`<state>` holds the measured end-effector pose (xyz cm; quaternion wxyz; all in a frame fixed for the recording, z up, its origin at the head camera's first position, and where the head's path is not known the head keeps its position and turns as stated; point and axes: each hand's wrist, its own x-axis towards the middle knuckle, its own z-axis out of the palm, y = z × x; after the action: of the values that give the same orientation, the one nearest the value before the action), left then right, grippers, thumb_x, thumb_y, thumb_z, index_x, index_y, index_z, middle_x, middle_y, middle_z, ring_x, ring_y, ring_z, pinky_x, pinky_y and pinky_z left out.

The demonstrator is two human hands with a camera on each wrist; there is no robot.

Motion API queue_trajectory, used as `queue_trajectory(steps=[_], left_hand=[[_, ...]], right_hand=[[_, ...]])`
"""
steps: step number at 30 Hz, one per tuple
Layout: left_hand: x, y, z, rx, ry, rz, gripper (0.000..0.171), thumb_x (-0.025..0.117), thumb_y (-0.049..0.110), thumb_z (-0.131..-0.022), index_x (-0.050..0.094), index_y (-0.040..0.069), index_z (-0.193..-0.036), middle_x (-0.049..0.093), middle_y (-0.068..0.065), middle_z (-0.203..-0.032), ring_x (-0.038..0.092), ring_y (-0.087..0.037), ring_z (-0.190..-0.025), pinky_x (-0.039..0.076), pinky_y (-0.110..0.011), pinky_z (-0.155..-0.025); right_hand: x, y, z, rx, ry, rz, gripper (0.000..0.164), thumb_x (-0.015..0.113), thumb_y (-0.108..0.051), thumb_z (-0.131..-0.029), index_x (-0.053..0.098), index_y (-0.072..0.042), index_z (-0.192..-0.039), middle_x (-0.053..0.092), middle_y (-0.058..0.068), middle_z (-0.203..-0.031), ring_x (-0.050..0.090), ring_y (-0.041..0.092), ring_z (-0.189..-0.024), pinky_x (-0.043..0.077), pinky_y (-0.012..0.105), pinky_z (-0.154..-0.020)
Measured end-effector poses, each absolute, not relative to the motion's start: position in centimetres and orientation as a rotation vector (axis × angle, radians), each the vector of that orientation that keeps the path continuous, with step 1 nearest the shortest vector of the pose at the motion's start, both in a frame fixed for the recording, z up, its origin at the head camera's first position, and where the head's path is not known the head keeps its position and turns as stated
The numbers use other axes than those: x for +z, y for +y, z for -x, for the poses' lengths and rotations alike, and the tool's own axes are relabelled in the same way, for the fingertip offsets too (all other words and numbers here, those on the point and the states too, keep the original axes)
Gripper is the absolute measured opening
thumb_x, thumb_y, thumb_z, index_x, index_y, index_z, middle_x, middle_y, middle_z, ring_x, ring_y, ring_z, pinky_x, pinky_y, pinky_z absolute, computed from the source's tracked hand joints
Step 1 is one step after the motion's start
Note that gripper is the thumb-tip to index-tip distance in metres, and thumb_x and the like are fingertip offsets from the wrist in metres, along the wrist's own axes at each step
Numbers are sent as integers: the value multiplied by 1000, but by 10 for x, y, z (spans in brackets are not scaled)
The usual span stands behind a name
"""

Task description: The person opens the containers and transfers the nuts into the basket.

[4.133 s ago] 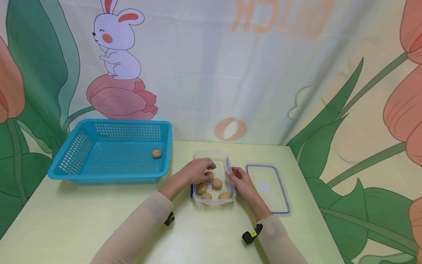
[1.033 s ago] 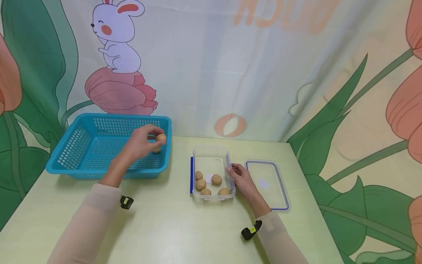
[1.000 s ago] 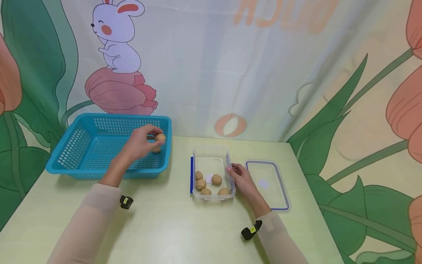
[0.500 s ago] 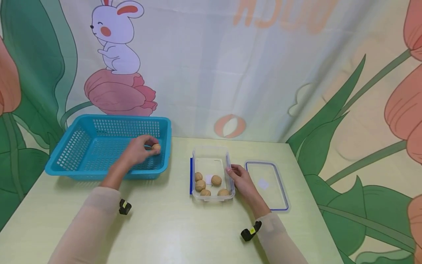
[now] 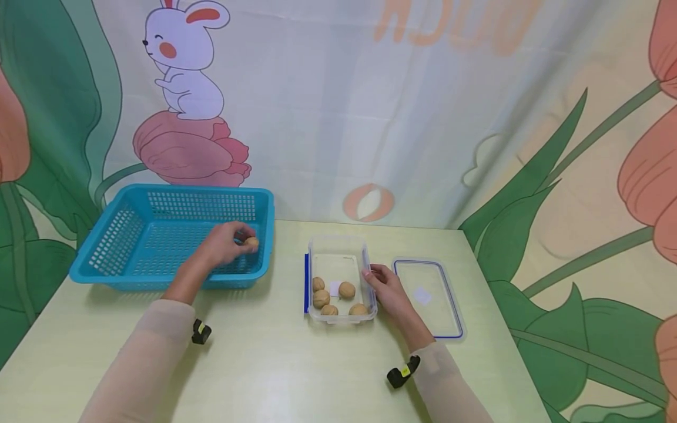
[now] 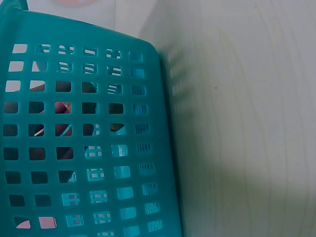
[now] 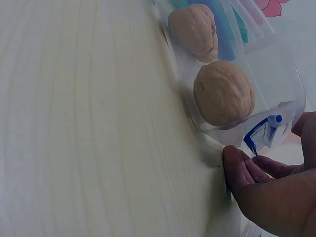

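My left hand (image 5: pixel 224 242) reaches into the blue plastic basket (image 5: pixel 169 282). Its thumb and fingers curl round a walnut (image 5: pixel 252 242) low at the basket's right end. In the left wrist view the basket's slotted wall (image 6: pixel 89 34) covers most of that hand. My right hand (image 5: pixel 388 289) grips the right side of a clear plastic food container (image 5: pixel 341 319), thumb at its rim. The right wrist view shows the fingers by a clear latch flap with a blue seal. Several walnuts, one of them a round walnut (image 7: pixel 223 94) in that view, lie in the container's near part.
Right of the container, a clear lid (image 5: pixel 431 299) with a blue seal lies flat on the pale table (image 5: pixel 296 370), partly behind my right forearm. A blue latch flap (image 5: pixel 307 283) sticks out on the container's left. A printed curtain (image 5: pixel 317 117) hangs behind the table.
My left hand has moved from the container to the basket carrying a walnut, then lowered it toward the basket floor. My right hand has stayed at the container's side.
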<state>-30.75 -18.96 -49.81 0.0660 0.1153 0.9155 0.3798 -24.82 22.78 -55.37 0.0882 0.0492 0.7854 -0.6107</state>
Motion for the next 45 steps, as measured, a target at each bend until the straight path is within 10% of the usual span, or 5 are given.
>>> queue_trajectory(steps=[29, 45], left_hand=[[-480, -184, 300, 1145, 2822, -416, 44, 72, 21, -103, 62, 0, -141, 62, -22, -138, 60, -44, -127, 54, -57, -102], [-445, -99, 266, 1075, 2919, -785, 43, 81, 18, -96, 67, 2, -133, 66, -13, -127, 64, -33, -121, 56, -49, -101]], right_hand=[[-551, 226, 247, -1815, 2350, -170, 54, 63, -35, -108, 52, -3, -151, 59, 23, -143, 55, 36, -136, 44, 54, -116], [-550, 228, 247, -1824, 2328, -171, 57, 64, -36, -108, 51, -2, -152, 58, 23, -144, 54, 36, -136, 43, 55, -116]])
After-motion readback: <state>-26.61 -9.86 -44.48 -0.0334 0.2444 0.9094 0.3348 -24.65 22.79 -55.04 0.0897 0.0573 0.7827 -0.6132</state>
